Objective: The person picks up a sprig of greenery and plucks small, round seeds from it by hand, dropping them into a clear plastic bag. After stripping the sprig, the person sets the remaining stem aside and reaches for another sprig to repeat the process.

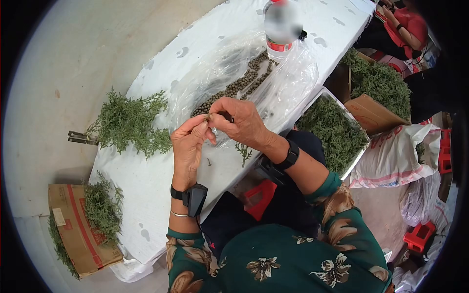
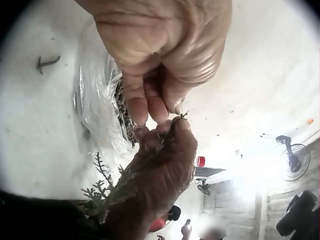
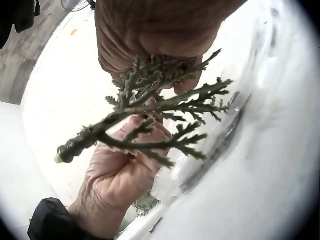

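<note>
Apparent step: fingertip assembly. Left hand [image 1: 189,140], grip pinching a small piece [image 2: 184,115], meets right hand [image 1: 244,120], which holds the conifer sprig [image 1: 243,153] pointing toward 5 o'clock. Beads [image 1: 228,92]: 1 o'clock. Next move likely requires steady alignment.

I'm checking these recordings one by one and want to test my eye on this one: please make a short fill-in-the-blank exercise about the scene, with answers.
1. The sprig near the left hand and right hand is ____ in colour.
2. Clear, crinkled wrapping around the brown beads is made of ____.
3. The cap on the bottle is ____.
4. The thin bracelet circles an arm on the person's ____ side.

Missing words: green; plastic; red; left.
</note>
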`<state>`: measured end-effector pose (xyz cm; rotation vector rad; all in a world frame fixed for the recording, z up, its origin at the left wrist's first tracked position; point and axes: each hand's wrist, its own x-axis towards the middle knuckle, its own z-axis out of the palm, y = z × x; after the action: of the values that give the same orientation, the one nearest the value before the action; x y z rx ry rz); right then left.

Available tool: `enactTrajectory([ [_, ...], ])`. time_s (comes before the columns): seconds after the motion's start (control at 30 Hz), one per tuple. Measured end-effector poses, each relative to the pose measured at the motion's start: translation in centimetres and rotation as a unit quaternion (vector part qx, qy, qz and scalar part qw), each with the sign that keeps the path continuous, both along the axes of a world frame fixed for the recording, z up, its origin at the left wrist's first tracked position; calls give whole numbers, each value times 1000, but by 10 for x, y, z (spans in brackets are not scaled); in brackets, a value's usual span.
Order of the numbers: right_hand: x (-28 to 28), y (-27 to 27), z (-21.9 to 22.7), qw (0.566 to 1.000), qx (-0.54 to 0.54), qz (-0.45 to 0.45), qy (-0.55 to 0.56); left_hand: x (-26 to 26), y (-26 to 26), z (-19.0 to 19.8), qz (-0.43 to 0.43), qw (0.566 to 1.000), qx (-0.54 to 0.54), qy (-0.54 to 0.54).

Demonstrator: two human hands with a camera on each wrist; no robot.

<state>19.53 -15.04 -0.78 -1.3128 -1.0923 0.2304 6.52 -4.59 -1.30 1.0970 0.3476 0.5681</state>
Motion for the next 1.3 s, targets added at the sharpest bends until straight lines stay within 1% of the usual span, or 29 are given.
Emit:
enactTrajectory([
  [0.13,-1,1,0,999,22,-11,-27,0,1,-1,6,1000,3,-5],
  [0.3,-3,3,-4,999,29,-10,-30,0,0,-1,9,1000,8,-4],
  [0.4,-3,4,-4,996,48,-27,-67,0,-1,1,13,1000,24,0],
  [0.57,-3,4,-4,995,50,-26,-78,0,0,-1,13,999,30,1],
  [0.97,-3,5,-7,996,50,-23,-76,0,-1,-1,19,999,45,3],
  [1.07,-3,3,-6,999,18,0,-44,0,-1,-2,20,998,61,5],
  [1.23,-2,4,-7,1000,14,4,-22,0,-1,-2,31,995,89,19],
  [1.3,-2,2,-6,1000,-2,19,0,1,-2,-2,31,994,102,19],
])
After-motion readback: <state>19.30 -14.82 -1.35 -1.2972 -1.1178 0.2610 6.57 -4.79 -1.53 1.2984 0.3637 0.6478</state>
